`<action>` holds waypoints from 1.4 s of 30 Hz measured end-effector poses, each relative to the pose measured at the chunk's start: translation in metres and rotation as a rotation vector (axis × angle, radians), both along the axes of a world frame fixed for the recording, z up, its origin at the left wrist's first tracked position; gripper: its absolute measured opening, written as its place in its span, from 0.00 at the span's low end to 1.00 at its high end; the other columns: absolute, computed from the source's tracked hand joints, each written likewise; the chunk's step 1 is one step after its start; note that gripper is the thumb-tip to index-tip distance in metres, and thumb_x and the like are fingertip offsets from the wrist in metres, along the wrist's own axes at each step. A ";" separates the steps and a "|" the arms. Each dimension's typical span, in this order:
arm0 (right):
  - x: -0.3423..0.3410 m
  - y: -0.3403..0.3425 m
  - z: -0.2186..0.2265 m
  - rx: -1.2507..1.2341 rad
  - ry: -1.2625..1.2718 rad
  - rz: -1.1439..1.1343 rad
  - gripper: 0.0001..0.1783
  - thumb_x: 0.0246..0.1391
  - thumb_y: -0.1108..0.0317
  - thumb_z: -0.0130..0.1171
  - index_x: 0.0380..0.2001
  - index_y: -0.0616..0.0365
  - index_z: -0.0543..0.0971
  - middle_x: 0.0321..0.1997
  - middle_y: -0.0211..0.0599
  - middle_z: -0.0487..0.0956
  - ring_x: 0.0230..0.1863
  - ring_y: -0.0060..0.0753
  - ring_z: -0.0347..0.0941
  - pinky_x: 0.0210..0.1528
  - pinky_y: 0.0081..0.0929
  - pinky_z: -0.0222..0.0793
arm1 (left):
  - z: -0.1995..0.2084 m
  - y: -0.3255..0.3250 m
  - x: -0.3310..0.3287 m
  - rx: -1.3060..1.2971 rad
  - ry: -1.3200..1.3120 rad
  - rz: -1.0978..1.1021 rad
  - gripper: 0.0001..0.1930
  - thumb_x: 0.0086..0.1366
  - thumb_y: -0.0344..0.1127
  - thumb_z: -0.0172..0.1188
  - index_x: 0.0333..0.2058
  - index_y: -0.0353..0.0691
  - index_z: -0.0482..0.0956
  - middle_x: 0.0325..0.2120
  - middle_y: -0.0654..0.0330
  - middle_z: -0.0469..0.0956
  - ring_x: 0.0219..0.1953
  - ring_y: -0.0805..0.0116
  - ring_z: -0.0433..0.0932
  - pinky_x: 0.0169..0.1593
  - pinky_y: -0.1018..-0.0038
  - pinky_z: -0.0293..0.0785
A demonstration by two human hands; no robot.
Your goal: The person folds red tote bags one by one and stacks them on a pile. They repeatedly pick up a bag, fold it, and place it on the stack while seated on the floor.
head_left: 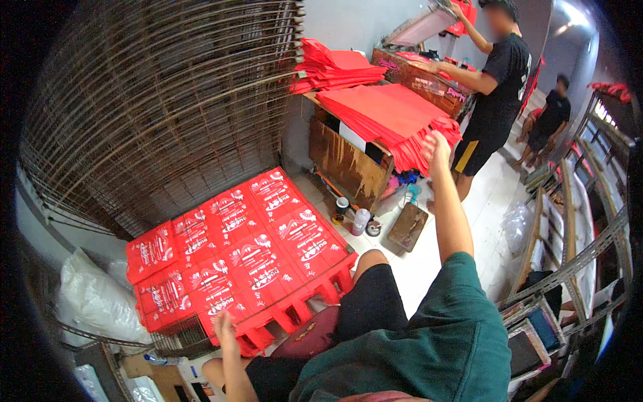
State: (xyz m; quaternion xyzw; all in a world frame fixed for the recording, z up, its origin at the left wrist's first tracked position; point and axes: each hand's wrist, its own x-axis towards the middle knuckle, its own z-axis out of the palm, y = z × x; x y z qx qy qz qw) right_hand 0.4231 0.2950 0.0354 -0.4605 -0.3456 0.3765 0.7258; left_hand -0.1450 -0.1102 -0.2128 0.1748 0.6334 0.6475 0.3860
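Note:
Red fabric bags with white print (248, 251) lie in overlapping rows on a low rack, their cut-out handles hanging over the near edge. My left hand (225, 328) is by the near left edge of these rows, fingers apart and holding nothing I can see. My right arm stretches far forward. At its end my right hand (437, 151) is at the near right corner of a thick stack of plain red bags (385, 110) on a wooden table; its fingers look extended against the red edges, with no bag visibly gripped.
A wire rack (167, 87) rises at the left, above a clear plastic bag (97, 295). Bottles (361, 221) and a brown board (407, 228) are on the floor. A co-worker (499, 80) stands beyond at a printing frame (418, 27); another person (554, 117) is farther back. Metal shelving (569, 268) lines the right.

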 end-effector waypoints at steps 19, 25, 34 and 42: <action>0.088 0.155 -0.007 -0.030 0.570 0.249 0.33 0.51 0.49 0.55 0.50 0.66 0.65 0.55 0.54 0.66 0.56 0.53 0.63 0.60 0.48 0.58 | 0.054 -0.071 0.093 -0.213 -0.107 0.052 0.11 0.63 0.45 0.54 0.36 0.45 0.72 0.21 0.68 0.74 0.18 0.80 0.69 0.20 0.84 0.63; 0.092 0.184 -0.004 -0.128 0.328 0.066 0.16 0.48 0.74 0.50 0.42 0.58 0.69 0.40 0.42 0.72 0.37 0.45 0.72 0.37 0.36 0.76 | 0.083 -0.053 0.084 -0.223 -0.024 0.037 0.11 0.64 0.44 0.54 0.34 0.42 0.72 0.21 0.68 0.72 0.18 0.80 0.68 0.21 0.84 0.63; -0.030 0.033 0.219 -0.044 -1.117 0.507 0.34 0.41 0.71 0.53 0.58 0.58 0.67 0.46 0.34 0.75 0.41 0.26 0.70 0.41 0.25 0.68 | 0.183 0.025 0.034 0.023 0.549 -0.217 0.15 0.58 0.32 0.60 0.44 0.40 0.71 0.30 0.68 0.71 0.34 0.78 0.70 0.39 0.79 0.68; -0.162 -0.070 0.332 0.194 -1.807 0.752 0.25 0.39 0.81 0.48 0.46 0.65 0.76 0.35 0.30 0.78 0.34 0.16 0.70 0.36 0.19 0.69 | 0.323 0.099 0.032 0.199 1.153 -0.529 0.34 0.50 0.43 0.67 0.53 0.35 0.66 0.46 0.51 0.71 0.51 0.57 0.70 0.54 0.66 0.66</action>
